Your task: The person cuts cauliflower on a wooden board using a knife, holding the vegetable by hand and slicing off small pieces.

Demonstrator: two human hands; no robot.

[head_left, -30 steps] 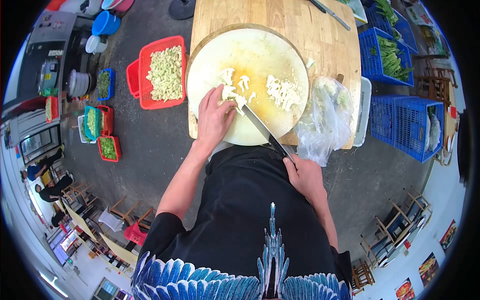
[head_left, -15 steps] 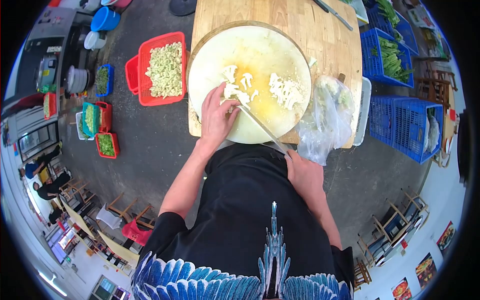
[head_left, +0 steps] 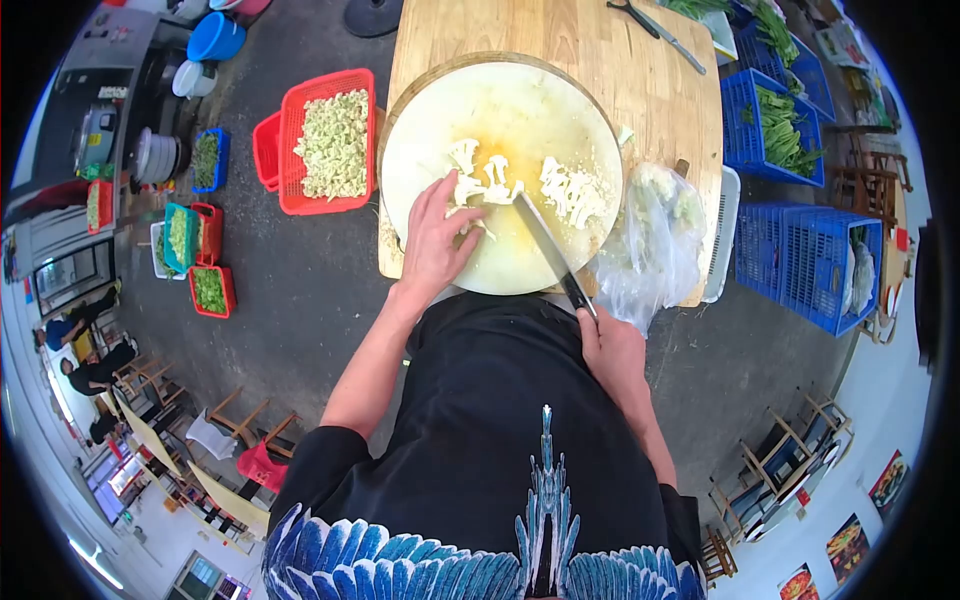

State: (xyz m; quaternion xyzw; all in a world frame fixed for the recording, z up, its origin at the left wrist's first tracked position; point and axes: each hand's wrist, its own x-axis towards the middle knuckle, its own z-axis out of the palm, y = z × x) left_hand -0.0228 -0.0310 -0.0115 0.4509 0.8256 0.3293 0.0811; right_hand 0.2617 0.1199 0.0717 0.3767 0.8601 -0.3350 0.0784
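Note:
My left hand (head_left: 436,237) rests over the left part of a round cutting board (head_left: 425,110), fingers stretched out and thumb apart. Its fingertips touch or nearly touch cut cauliflower pieces (head_left: 495,178), and a thin sliver lies by the thumb. In my right hand (head_left: 613,352) is the dark handle of a kitchen knife (head_left: 547,242). The blade slants up and left across the board, its tip beside a small cauliflower piece. Further right on the board lies a pile of chopped cauliflower (head_left: 573,192). What is under my left palm is hidden.
Right of the board, a clear plastic bag (head_left: 655,240) holds more cauliflower. A red basket (head_left: 287,150) of chopped pieces stands left of the wooden table (head_left: 650,110). Another long tool (head_left: 660,35) lies at the back. Blue crates (head_left: 745,125) of greens stand right.
The knife has moved right and up, away from my left fingers. My left thumb and fingers have spread, and some cauliflower pieces have shifted slightly. The whole view has tilted a little.

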